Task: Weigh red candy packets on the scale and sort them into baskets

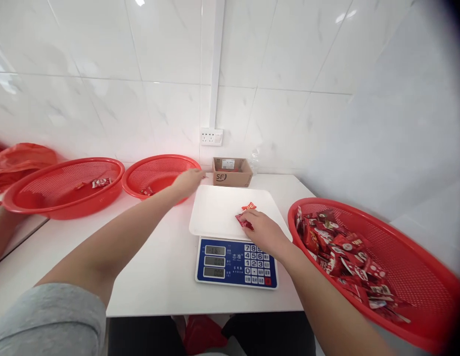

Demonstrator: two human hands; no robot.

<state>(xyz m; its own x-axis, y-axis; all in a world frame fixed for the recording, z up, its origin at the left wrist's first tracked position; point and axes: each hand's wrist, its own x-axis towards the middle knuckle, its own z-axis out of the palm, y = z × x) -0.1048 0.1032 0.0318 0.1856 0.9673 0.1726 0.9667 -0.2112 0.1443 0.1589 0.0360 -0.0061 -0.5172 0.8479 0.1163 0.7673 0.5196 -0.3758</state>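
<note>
My right hand (265, 232) is over the white pan (211, 210) of a digital scale. Its fingers are closed around a small red wrapped candy (240, 219) on the pan. Just beyond the fingertips lies an orange-red wrapped candy (249, 206). The scale's blue panel (235, 262) with keys and displays faces me. My left hand (188, 182) reaches forward between a red mesh basket (161, 160) and a small cardboard box (233, 179). Its fingers are mostly hidden and a little blurred, so whether it holds anything does not show.
A large red basket (419, 247) with many red-wrapped candies (348, 252) stands at the right. Another red basket (63, 170) with a few packets is at the left, by red plastic bags (22, 158) and another person's arm (5, 230). A tiled wall with a socket (211, 137) closes off the back.
</note>
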